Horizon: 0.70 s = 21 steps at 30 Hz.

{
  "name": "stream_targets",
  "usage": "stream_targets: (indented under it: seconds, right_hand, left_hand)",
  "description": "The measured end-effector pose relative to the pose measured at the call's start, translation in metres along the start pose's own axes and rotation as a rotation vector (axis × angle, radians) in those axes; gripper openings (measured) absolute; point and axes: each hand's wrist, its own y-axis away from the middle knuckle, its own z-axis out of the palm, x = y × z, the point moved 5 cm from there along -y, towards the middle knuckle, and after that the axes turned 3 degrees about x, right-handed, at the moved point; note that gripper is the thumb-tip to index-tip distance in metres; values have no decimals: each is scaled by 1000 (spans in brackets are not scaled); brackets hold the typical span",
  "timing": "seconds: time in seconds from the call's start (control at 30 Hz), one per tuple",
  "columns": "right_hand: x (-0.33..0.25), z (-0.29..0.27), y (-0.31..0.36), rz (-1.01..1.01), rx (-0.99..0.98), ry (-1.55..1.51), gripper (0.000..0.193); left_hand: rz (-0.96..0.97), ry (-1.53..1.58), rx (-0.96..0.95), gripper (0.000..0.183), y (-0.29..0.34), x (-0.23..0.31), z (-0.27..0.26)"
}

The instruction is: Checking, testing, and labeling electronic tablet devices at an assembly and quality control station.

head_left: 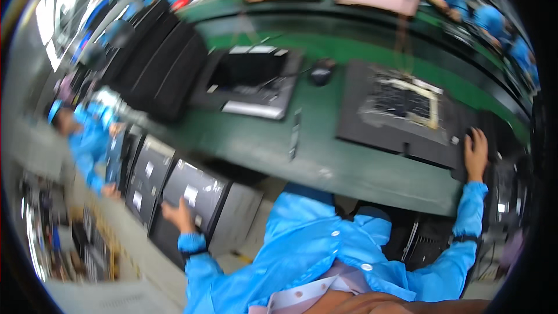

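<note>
head view: the left hand (176, 215), fingers loosely spread, rests on a glossy wrapped panel (195, 195) standing in a row beside the green workbench (325, 157); it looks not yet lifted. the right hand (475, 152), fingers apart, lies flat on the near edge of a matte black flat chassis (401, 113) on the bench, its pale-taped centre exposed. image is blurred.

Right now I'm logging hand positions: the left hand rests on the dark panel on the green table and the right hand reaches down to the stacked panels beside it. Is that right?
The hands are swapped. In the head view the right hand rests on the dark panel on the green table, while the left hand reaches down to the stacked panels beside it.
</note>
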Motion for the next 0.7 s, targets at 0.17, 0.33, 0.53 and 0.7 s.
stream_targets:
  seconds: [0.17,0.33,0.53,0.7]
  right_hand:
    - [-20,-27,2,39,78,-20,37]
    - [-28,-37,5,11,164,24,46]
    - [-50,-101,44,72,403,-15,47]
    - [-45,-155,128,177,344,2,37]
  left_hand:
    - [328,312,-56,44,55,129,0]
    - [898,643,-234,29,158,308,2]
    - [1342,974,-806,29,268,411,24]
    - [1339,1099,-884,25,293,440,41]
